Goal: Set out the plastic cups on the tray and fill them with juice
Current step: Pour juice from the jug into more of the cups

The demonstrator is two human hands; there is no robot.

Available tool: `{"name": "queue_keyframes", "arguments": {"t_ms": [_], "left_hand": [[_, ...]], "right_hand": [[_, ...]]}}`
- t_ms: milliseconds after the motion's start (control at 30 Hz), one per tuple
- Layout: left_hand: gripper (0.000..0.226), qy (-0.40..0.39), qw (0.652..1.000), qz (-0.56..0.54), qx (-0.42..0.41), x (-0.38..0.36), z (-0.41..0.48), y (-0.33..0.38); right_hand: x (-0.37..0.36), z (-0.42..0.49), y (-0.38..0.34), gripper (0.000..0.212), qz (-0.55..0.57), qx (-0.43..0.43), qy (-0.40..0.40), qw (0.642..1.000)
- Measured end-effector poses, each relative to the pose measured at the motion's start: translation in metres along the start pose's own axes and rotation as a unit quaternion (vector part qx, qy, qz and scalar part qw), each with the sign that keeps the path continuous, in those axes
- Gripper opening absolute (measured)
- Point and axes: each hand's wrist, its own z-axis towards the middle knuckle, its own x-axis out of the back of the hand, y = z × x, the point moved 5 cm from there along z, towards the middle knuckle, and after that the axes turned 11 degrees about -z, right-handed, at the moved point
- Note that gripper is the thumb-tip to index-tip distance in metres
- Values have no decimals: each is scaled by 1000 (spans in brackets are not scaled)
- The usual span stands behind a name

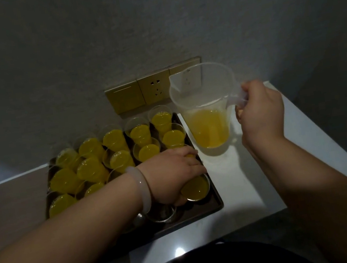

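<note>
- Left hand point(172, 172), bangle point(141, 188) on its wrist, curls round a full cup point(195, 187) at the near right corner of the tray point(218, 201).
- Empty cup point(161, 214) stands just beside it.
- Right hand point(260, 114) grips the handle of the jug point(205, 108), which is upright, part full, right of the tray.
- Filled cups point(113, 140) crowd the rest of the tray.

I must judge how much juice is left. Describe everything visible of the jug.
The jug is clear, slightly cloudy plastic, wider at the rim than the base, with a spout at the far left and a handle at the right. Yellow juice fills less than half. It is about upright, just right of the tray, over the white counter; whether its base rests there is unclear. The right hand grips the handle.
</note>
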Motion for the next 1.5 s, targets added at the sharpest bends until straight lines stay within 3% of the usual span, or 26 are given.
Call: {"name": "queue_keyframes", "arguments": {"t_ms": [367, 500, 667, 833, 967, 1133, 1233, 1500], "left_hand": [[83, -3, 1000, -10, 6, 0, -2, 0], [79, 58, 995, -66, 39, 14, -22, -8], [72, 111, 985, -53, 119, 13, -56, -22], [77, 63, 989, -25, 130, 0, -69, -17], [81, 34, 993, -30, 106, -11, -75, -13], [85, 23, 996, -30, 84, -20, -78, -12], [83, 21, 996, -29, 81, -24, -77, -15], [71, 34, 997, -46, 60, -27, -73, -13]], "right_hand": [[2, -5, -4, 42, 9, -2, 0, 1000], [3, -4, -4, 36, -24, 26, 4, 999], [1, -8, -5, 28, -61, 60, -2, 996], [-2, -14, -11, 22, -82, 84, -17, 993], [-2, -17, -13, 24, -76, 71, 17, 994], [-3, -20, -13, 34, -10, 23, 10, 1000], [-4, -21, -14, 28, -53, 40, 20, 998], [-4, -26, -11, 35, -2, 26, 33, 999]]}}
